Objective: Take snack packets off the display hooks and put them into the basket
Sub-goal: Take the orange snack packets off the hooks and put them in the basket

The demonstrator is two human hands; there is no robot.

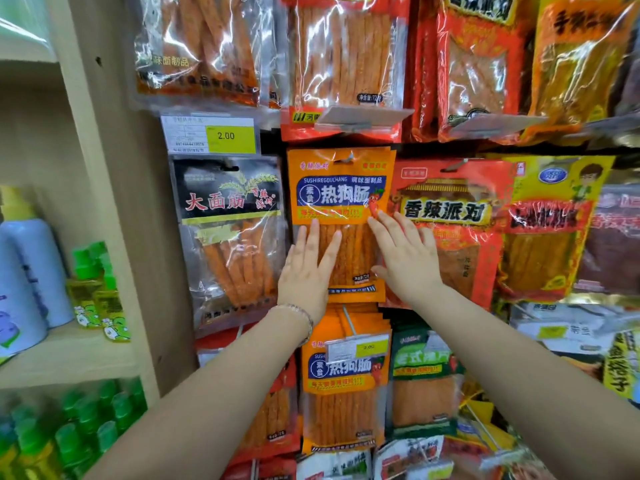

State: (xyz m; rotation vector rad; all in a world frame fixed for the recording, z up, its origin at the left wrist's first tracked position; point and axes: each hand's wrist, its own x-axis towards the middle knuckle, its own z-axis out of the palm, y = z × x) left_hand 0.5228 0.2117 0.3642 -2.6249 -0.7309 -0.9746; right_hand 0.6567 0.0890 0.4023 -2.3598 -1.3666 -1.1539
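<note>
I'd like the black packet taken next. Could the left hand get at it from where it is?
Probably yes. The left hand lies flat on the orange packet, right beside the black packet, which hangs in the open with nothing covering its front.

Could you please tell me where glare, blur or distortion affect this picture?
Head view: glare streaks the clear packets up top; the packets at the right edge blur; the wooden upright leans with wide-angle bend; the orange packet is sharp.
</note>
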